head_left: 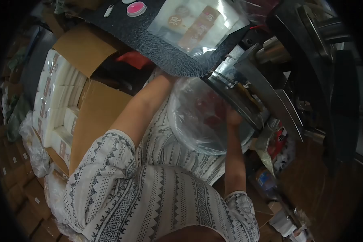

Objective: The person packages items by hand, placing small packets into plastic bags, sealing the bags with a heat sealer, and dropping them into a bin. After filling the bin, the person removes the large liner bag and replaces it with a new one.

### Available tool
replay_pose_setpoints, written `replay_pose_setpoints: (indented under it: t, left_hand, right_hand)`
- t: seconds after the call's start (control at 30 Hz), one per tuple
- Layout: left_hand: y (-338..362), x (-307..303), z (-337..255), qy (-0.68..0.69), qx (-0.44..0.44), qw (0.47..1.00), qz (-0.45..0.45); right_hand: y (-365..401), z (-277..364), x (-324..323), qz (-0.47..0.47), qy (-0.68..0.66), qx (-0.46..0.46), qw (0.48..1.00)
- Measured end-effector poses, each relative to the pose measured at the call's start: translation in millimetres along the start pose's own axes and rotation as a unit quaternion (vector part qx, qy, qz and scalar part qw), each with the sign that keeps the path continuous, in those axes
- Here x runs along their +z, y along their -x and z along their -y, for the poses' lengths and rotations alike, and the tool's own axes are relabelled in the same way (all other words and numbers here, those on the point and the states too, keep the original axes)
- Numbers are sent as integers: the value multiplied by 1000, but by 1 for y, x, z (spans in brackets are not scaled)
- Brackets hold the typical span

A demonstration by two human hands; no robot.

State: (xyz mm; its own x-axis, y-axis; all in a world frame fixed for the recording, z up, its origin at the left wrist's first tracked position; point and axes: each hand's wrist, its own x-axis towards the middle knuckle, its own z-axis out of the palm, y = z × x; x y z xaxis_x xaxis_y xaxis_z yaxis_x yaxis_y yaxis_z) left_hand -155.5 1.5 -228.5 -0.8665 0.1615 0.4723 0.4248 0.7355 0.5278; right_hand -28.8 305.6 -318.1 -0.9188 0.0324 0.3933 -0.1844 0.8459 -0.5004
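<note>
My left forearm (147, 103) reaches up and forward, and its hand is hidden beneath the edge of a dark, crinkled mat (177, 66). At the right rim of a round tub lined with clear plastic (189, 133), my right hand (233, 117) sits beside a dark metal machine plate (234, 101). Its fingers are in shadow and partly covered, so what they hold cannot be made out. Blurred red pieces (211, 109) show inside the tub, close to that hand. The tub rests at my lap, against patterned clothing.
A clear bag with printed brown labels (199, 26) and a round pink-topped container (136, 9) lie on the mat. To the left, an open cardboard box (101, 117) stands by stacked white packs (60, 92). Metal machinery (270, 76) crowds the right side.
</note>
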Motion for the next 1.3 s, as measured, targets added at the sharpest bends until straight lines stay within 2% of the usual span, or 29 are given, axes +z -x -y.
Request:
replay_pose_setpoints:
  t: [0.03, 0.07, 0.1, 0.17, 0.2, 0.3, 0.37, 0.4, 0.43, 0.47, 0.5, 0.57, 0.63, 0.67, 0.7, 0.77, 0.8, 0.83, 0.87, 0.9, 0.97, 1.0, 1.07, 1.13, 1.2, 1.23, 1.27, 1.3]
  left_hand:
    - [3, -1, 4, 1, 0, 1000, -10]
    - [4, -2, 7, 3, 2, 1000, -19]
    - [6, -2, 14, 7, 3, 1000, -26]
    - [11, 0, 17, 13, 4, 999, -44]
    - [12, 2, 15, 15, 4, 998, -55]
    - [17, -12, 14, 12, 19, 996, -87]
    - [37, -2, 35, 57, -78, 982, 164]
    - [33, -30, 11, 56, -48, 980, 186]
    - [28, -75, -23, 54, -22, 976, 210]
    - [23, -112, -37, 49, -52, 909, 411]
    - [13, -146, -46, 38, -79, 803, 590]
    - [-6, -202, -68, 198, 45, 806, 555]
    - [-50, -236, -90, 371, -110, 787, 481]
    - [-71, -228, -82, 318, -90, 880, 342]
    - [-96, -215, -74, 259, -68, 944, 191]
    - [-139, -180, -70, 102, 61, 993, -9]
    - [-155, -162, -60, 105, 66, 992, -4]
    - [-167, -139, -48, -94, 153, 983, -31]
    - [-172, -123, -41, -289, 235, 926, -62]
    - [-166, -114, -38, -285, 240, 926, -59]
    - [-151, -109, -33, -274, 157, 948, 23]
    - [-144, -109, -34, -275, 162, 947, 24]
    - [-121, -113, -35, -255, 142, 957, 5]
    - [-113, -115, -34, -249, 139, 958, 9]
    - [-102, -119, -32, -239, 136, 961, 15]
    - [-98, -127, -33, -188, 113, 975, 18]
    - [-96, -133, -36, -138, 91, 986, 20]
    - [-86, -142, -52, -137, 95, 986, 24]
  right_hand:
    - [9, 38, 2, 76, 106, -99, 986]
    - [21, 78, -2, 150, 211, -192, 947]
    - [36, 82, 3, 147, 212, -188, 948]
    - [65, 80, 17, 324, 271, -199, 884]
    - [68, 82, 13, 321, 271, -198, 886]
    - [58, 90, 6, 391, 42, -50, 918]
    - [53, 88, -10, 418, -110, 52, 900]
    - [56, 80, -12, 407, -109, 55, 905]
    - [68, 69, -10, 359, -176, 59, 915]
    - [82, 65, -11, 310, -243, 63, 917]
    - [85, 75, -26, 302, -245, 61, 919]
    - [79, 108, -80, 345, -264, 237, 869]
    - [81, 130, -101, 339, -275, 244, 866]
    - [82, 142, -111, 338, -284, 254, 860]
    - [75, 158, -124, 332, -285, 259, 861]
    - [51, 190, -150, 349, -271, 203, 874]
    - [44, 202, -162, 344, -271, 209, 874]
    - [37, 212, -173, 325, -259, 203, 886]
    - [30, 220, -185, 306, -246, 196, 898]
    - [28, 226, -198, 302, -246, 201, 899]
    - [19, 231, -224, 256, -225, 192, 920]
    - [15, 233, -238, 253, -227, 193, 920]
    - [14, 232, -267, 150, -271, 222, 924]
    - [9, 217, -286, 8, -241, 174, 955]
    - [-8, 208, -312, -73, -76, 191, 976]
    - [-10, 197, -317, -70, -74, 197, 975]
    - [-13, 185, -322, -49, 112, 215, 969]
    - [-17, 174, -324, -26, 293, 225, 929]
